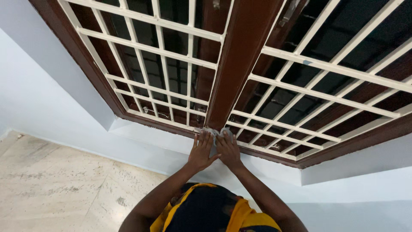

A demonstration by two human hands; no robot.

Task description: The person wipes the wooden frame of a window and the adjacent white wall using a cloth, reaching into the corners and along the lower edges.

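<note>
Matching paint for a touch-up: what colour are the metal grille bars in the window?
Cream-white metal grille bars, set in a dark reddish-brown wooden frame; head view.

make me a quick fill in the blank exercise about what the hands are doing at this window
1. Both hands press a pale ____ against the bottom of the window frame.
2. The left hand and right hand lie ____ each other, thumbs almost meeting.
3. The grille bars in the window are painted ____.
4. The cloth sits at the foot of the brown centre ____.

Missing words: cloth; beside; white; post
</note>
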